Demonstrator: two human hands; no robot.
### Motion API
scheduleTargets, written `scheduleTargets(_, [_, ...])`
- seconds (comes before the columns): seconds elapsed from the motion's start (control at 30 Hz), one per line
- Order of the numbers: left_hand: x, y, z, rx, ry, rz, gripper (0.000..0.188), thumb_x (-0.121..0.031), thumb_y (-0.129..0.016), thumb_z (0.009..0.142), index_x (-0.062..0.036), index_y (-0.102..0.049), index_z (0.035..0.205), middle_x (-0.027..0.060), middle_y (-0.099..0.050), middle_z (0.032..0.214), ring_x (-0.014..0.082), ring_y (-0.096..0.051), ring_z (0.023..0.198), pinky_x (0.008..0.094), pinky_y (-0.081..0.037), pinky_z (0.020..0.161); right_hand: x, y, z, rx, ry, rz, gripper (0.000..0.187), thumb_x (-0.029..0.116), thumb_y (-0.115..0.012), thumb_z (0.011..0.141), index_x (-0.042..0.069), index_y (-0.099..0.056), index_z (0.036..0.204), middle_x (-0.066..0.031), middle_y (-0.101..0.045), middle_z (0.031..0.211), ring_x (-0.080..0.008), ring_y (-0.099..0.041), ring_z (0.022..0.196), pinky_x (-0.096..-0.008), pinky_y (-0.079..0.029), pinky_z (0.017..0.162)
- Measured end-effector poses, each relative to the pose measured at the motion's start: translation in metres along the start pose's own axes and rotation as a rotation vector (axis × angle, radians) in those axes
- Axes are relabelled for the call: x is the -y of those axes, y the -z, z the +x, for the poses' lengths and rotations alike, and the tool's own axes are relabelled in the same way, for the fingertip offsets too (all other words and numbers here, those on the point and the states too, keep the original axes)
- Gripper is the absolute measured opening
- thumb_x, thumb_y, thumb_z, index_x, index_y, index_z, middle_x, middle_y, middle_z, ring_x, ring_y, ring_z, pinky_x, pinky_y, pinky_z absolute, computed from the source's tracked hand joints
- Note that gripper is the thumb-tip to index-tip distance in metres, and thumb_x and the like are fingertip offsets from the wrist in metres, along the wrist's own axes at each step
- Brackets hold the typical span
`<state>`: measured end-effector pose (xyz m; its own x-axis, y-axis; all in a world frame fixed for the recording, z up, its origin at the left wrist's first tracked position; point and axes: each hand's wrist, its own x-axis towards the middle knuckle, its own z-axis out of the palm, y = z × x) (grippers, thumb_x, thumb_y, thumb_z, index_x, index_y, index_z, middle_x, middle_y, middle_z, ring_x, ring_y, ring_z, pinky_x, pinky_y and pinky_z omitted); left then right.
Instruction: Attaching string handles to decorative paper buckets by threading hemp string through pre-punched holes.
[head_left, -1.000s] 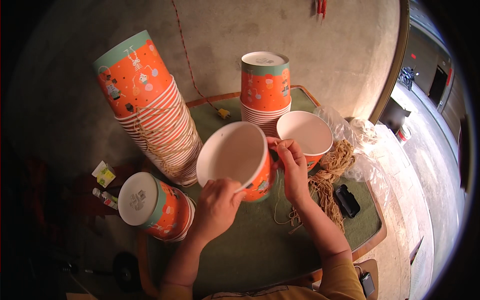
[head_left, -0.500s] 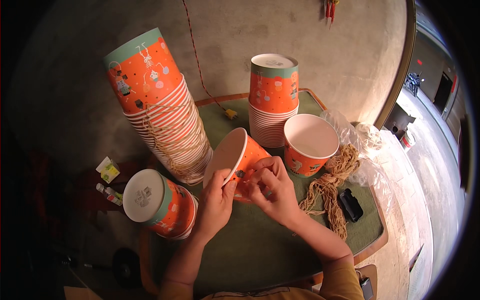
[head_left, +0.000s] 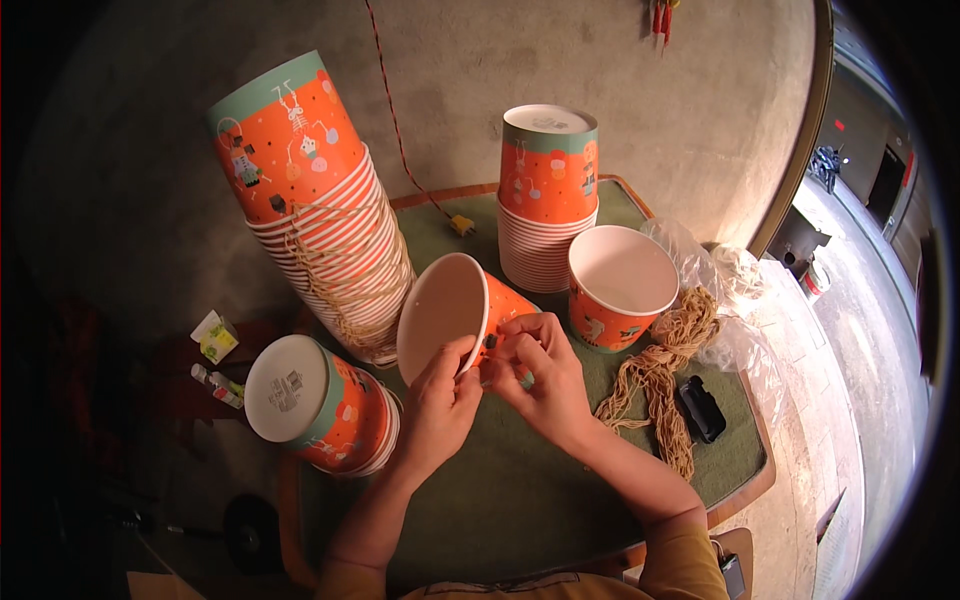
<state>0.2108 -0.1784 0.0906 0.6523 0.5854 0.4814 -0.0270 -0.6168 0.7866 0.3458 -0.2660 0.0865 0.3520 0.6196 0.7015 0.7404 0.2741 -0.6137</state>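
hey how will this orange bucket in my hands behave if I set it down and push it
The orange bucket is probably light, its visible inside being empty. It's likely fairly stiff, its rim undented in your left hand. On its side, it might roll in a curve, given its taper.

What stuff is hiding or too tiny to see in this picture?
All in the head view:
Whether the right hand's fingertips pinch anything: too small, and the fingers block it.
Part of the rim of the tilted orange cup: covered by the left hand.
The insides of the upside-down cup stack at the back: hidden by the cups' own walls and bottoms.
Most of the yellow shirt: cut off by the lower edge.
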Motion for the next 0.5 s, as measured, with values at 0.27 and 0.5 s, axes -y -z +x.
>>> scheduleTargets(0.27, [0.0005,-0.0032,-0.0005,0.013,0.01,-0.034,0.032,0.002,-0.054,0.092,-0.0003,-0.051,0.123,0.0169,-0.063,0.107,0.0276,-0.066,0.094,0.036,-0.053,0.074,-0.0023,-0.0012,-0.001,0.002,-0.051,-0.013,0.016,0.006,-0.071,0.079,0.001,-0.057,0.084,-0.0139,-0.059,0.107,-0.0271,-0.061,0.091,-0.0365,-0.053,0.072])
scheduleTargets(0.5, [0.0016,-0.0047,-0.0013,0.021,0.018,-0.039,0.032,0.002,-0.054,0.092,-0.0009,-0.051,0.124,0.0166,-0.062,0.107,0.0286,-0.066,0.096,0.0365,-0.053,0.074,-0.0021,-0.0019,-0.0017,-0.002,-0.05,-0.042,0.017,0.006,-0.072,0.077,0.001,-0.057,0.084,-0.0127,-0.059,0.106,-0.0269,-0.061,0.092,-0.0367,-0.053,0.071])
